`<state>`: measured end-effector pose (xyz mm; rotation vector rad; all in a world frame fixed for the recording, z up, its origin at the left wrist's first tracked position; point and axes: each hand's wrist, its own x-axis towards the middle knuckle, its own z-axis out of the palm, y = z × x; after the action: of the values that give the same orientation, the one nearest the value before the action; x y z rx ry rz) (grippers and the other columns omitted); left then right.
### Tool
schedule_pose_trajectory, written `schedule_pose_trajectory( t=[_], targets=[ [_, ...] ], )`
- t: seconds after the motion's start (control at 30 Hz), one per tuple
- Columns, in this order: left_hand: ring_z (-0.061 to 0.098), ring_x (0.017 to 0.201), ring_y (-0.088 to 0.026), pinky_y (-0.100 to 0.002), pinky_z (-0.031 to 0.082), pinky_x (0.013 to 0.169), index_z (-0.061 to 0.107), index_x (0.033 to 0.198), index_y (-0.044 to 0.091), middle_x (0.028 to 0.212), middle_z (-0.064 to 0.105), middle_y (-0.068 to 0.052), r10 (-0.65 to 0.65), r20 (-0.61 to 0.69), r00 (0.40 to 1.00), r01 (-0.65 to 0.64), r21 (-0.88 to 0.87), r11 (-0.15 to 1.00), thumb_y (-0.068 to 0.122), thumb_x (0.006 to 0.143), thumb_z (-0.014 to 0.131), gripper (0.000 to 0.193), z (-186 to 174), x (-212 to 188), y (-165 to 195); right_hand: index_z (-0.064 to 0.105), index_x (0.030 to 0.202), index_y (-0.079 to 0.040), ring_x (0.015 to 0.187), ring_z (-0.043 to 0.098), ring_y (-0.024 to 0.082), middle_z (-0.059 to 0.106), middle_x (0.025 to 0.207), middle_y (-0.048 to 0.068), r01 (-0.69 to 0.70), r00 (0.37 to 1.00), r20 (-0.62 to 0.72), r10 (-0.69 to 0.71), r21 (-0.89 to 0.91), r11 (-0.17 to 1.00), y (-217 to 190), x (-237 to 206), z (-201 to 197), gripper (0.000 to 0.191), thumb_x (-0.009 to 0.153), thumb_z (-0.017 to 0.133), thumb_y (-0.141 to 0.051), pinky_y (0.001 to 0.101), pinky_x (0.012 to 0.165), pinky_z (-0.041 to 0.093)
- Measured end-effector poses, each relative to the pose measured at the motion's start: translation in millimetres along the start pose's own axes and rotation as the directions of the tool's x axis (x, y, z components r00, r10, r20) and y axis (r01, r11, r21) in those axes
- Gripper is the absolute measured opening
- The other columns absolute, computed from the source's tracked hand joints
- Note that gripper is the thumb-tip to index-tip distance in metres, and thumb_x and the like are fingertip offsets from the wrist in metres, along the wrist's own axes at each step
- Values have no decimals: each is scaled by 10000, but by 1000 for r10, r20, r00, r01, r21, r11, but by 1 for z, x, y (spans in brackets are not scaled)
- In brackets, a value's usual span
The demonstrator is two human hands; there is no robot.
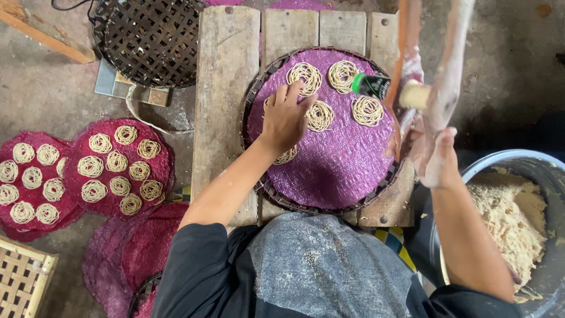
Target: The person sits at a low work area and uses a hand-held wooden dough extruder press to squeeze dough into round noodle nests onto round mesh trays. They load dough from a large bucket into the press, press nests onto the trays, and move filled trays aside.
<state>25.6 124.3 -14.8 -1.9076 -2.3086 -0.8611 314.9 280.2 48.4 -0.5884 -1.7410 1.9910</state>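
Noodle coils point(319, 115) lay on a purple mesh mat point(341, 159) in a round woven tray point(276, 197), which sat on the plank tabletop point(226, 88). The left hand point(285, 118) rested open, fingers spread, touching the coils near the tray's middle. The right hand point(435, 156) was closed around the handles of a wooden press point(426, 70) held over the tray's right edge. A bowl of dough point(512, 212) stood to the right. Left on the floor lay red mats point(88, 171) bearing more coils.

Floor-level food workshop: noodle coils point(118, 168), dough basin point(529, 171)
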Motion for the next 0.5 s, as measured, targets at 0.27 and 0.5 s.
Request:
schedule_pose_trajectory(
  t=[0.27, 0.5],
  targets=[
    [369, 1406, -310, -616, 283, 1116, 556, 1433, 98, 1497, 444, -97, -404, -9, 915, 403, 53, 913, 164, 889, 672, 560, -52, -65, 10, 488, 1384, 62, 993, 612, 250, 586, 1061, 112, 7, 996, -87, 0, 82, 997, 35, -60, -21, 1175, 749, 597, -919, 425, 905, 512],
    [446, 1204, -320, -514, 352, 967, 542, 1426, 42, 1316, 518, -169, -610, 17, 792, 596, 187, 781, 466, 900, 706, 695, -60, -148, 23, 518, 1344, 48, 1048, 618, 268, 612, 1114, 130, 95, 982, -174, -75, 110, 989, 63, -44, -45, 894, 813, 839, -595, 425, 923, 521]
  ],
)
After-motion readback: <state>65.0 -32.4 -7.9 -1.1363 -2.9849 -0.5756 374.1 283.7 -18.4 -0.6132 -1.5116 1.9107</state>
